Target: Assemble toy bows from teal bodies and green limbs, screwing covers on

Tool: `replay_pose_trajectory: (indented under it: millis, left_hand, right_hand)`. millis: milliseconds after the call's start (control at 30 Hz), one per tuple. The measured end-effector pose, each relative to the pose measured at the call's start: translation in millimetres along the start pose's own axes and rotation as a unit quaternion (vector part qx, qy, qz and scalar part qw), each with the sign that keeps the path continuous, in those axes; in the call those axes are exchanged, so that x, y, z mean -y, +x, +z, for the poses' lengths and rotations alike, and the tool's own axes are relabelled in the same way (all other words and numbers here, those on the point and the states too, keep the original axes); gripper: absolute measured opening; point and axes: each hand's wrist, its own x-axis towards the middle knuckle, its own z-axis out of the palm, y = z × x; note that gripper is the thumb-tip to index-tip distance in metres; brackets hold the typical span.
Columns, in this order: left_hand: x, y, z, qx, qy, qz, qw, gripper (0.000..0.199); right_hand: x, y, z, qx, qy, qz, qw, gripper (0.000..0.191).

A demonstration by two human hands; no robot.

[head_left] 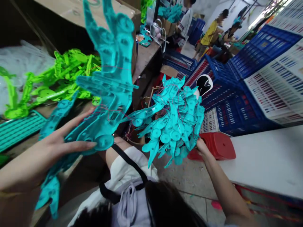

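Note:
My left hand (75, 135) is wrapped round a stack of turquoise plastic parts (113, 82), its thumb lying on a round disc near the lower end. Thin red string runs across the stack. At the right, my right hand (201, 146) grips the edge of a large bundle of similar turquoise parts (174, 119), which hangs above the floor with red string around it. Most of the right fingers are hidden behind the bundle. One long piece of the bundle reaches left towards the stack.
Bright green parts (71, 71) lie on the left bench beside a cardboard box (115, 6). Blue crates (236, 113) stand at the right, by a red stool (220, 145) and a white table (270, 154). Several people are in the background.

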Motion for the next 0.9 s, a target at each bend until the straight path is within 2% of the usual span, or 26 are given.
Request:
replay_pose_trajectory:
  millis: [100, 200, 233, 300, 367, 500, 667, 767, 900]
  left_hand:
    - [-33.6, 14.2, 26.6, 0.072, -0.047, 0.037, 0.996, 0.092]
    - [-53.2, 35.0, 64.6, 0.204, -0.119, 0.033, 0.971, 0.097]
    - [-56.2, 41.8, 76.4, 0.232, -0.125, 0.033, 0.964, 0.098]
    - [-57.6, 53.9, 95.0, 0.259, -0.110, 0.046, 0.959, 0.095]
    - [-54.1, 65.0, 105.5, 0.259, -0.086, 0.062, 0.960, 0.091]
    - [-37.5, 90.4, 108.3, 0.249, -0.072, 0.065, 0.964, 0.091]
    - [-9.6, 126.4, 103.9, 0.256, -0.082, 0.007, 0.963, 0.098]
    - [1.7, 140.5, 101.1, 0.257, -0.099, -0.007, 0.961, 0.098]
    - [4.0, 149.8, 95.2, 0.264, -0.133, -0.007, 0.955, 0.103]
  right_hand:
    - [16.4, 1.4, 25.2, 0.044, 0.000, 0.027, 0.999, 0.046]
    - [28.7, 4.3, 52.7, 0.082, 0.006, 0.038, 0.996, 0.042]
    - [31.3, 6.0, 61.8, 0.089, 0.010, 0.039, 0.995, 0.041]
    - [33.3, 10.5, 79.1, 0.096, 0.022, 0.042, 0.994, 0.037]
    - [31.1, 16.0, 94.5, 0.099, 0.035, 0.047, 0.993, 0.033]
    - [16.1, 26.3, 120.9, 0.096, 0.055, 0.064, 0.992, 0.030]
    - [-7.0, 37.5, 148.5, 0.079, 0.059, 0.090, 0.991, 0.035]
    - [-12.3, 44.0, 158.2, 0.076, 0.056, 0.098, 0.991, 0.036]
    - [-7.8, 53.7, 160.0, 0.081, 0.053, 0.090, 0.991, 0.035]
